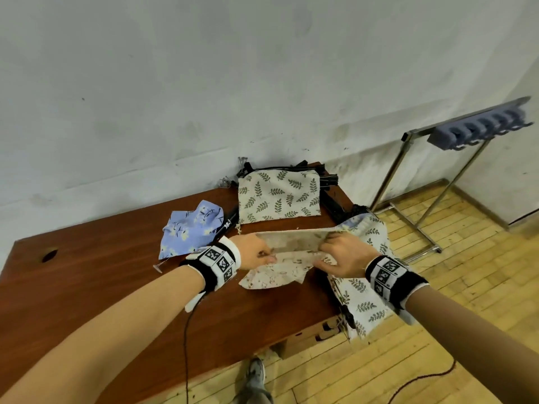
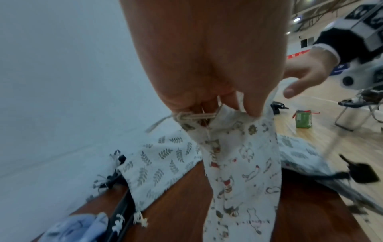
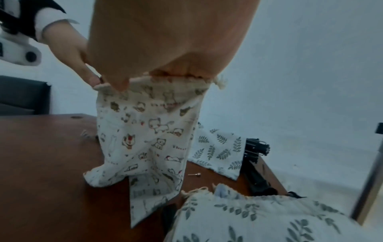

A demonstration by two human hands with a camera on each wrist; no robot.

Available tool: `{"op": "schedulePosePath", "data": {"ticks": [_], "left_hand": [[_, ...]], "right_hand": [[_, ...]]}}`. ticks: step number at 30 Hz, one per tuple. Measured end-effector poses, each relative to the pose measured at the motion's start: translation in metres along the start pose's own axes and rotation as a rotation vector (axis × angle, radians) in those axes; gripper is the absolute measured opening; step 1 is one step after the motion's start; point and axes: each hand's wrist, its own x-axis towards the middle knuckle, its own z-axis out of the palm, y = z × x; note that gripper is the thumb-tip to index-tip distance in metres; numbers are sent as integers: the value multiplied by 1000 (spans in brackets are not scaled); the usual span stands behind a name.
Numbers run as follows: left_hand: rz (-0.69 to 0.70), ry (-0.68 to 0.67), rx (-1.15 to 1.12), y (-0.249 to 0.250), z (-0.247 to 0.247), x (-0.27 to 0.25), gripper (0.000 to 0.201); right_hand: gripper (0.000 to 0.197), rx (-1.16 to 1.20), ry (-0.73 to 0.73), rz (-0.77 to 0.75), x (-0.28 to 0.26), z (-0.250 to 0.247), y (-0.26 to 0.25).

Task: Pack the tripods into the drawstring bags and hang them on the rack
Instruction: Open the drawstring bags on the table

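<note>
A cream cat-print drawstring bag hangs limp over the table, its bottom touching the wood. My left hand pinches the left side of its rim by the drawstring. My right hand grips the right side, so the mouth is stretched wide between them. Black folded tripods lie at the table's back right, partly under a flat leaf-print bag. The rack with hooks stands to the right.
A second leaf-print bag droops over the brown table's right edge. A crumpled blue floral bag lies at the left beside another black tripod. A small screw lies on the wood.
</note>
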Motion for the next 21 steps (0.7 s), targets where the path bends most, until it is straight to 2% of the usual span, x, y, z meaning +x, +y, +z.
{"op": "schedulePosePath", "data": {"ticks": [3, 6, 10, 15, 17, 21], "left_hand": [[6, 83, -60, 3, -25, -2, 46], [55, 209, -148, 15, -46, -5, 47], [155, 418, -286, 46, -67, -4, 29], [273, 639, -396, 108, -91, 3, 11], [308, 623, -354, 132, -96, 11, 20], [445, 271, -445, 176, -86, 30, 35]], "right_hand": [[39, -13, 243, -93, -16, -17, 15], [26, -84, 435, -47, -38, -38, 35], [26, -258, 516, 140, -77, -69, 55], [35, -249, 673, 441, -134, -116, 76], [39, -279, 723, 514, -159, -131, 85], [38, -380, 706, 670, -189, -138, 102]]}}
